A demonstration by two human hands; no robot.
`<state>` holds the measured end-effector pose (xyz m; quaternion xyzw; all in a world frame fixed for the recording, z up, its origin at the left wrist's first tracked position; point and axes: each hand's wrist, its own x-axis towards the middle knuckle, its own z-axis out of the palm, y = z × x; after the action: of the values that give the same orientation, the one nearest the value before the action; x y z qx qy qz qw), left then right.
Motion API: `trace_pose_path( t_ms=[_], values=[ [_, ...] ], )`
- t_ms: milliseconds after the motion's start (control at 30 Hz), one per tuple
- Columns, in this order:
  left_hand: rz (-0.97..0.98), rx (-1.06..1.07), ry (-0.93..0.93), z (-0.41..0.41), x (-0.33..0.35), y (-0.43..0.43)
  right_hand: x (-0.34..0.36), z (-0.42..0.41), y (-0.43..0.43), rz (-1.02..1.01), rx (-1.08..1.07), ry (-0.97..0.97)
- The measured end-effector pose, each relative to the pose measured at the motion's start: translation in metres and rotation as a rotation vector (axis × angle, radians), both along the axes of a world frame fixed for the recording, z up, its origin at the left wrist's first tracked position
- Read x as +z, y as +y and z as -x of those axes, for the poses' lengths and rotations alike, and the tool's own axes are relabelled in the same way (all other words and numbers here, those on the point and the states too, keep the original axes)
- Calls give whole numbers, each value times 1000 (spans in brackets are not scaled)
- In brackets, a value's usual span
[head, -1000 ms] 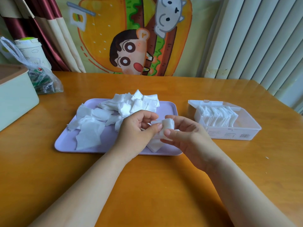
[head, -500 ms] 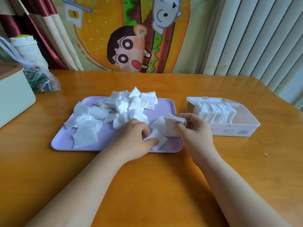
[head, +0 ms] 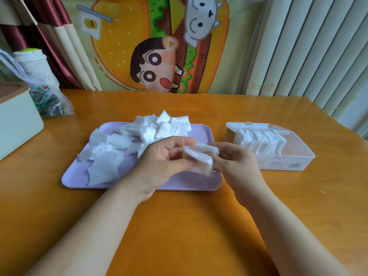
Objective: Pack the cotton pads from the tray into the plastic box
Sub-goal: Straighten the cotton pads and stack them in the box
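Note:
A lilac tray [head: 207, 184] lies in the middle of the wooden table with a loose heap of white cotton pads [head: 151, 132] on its left and back parts. To its right stands a clear plastic box [head: 298, 156], lid open, with a row of pads [head: 262, 142] standing on edge inside. Above the tray's right front part, my left hand [head: 163, 164] and my right hand [head: 237, 162] hold a small stack of pads [head: 201, 158] between them. The left thumb and fingers pinch its left side, and the right fingers curl round its right side.
A pale green box [head: 18, 120] sits at the table's left edge. Behind it are a clear plastic bag [head: 49, 100] with packets and a white cup [head: 33, 62]. A cartoon cloth and white blinds hang behind the table. Bare wood lies in front of the tray.
My left hand has lifted off the tray with a pad and come up to the right hand. Both hands now hold the pads together as one stack above the tray.

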<state>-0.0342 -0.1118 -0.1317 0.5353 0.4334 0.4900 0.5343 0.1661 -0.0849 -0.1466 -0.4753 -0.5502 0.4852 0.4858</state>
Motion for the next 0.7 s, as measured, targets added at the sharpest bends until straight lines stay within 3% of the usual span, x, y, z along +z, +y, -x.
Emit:
trace_pose_path(
  t_ms=[267, 500, 700],
  values=[
    [16, 175, 52, 2, -10, 5, -6, 1, 2, 33, 160, 32],
    [-12, 194, 82, 1, -12, 5, -5, 0, -1, 39, 233, 75],
    [-59, 267, 228, 1, -11, 5, -1, 2, -5, 45, 337, 103]
  ],
)
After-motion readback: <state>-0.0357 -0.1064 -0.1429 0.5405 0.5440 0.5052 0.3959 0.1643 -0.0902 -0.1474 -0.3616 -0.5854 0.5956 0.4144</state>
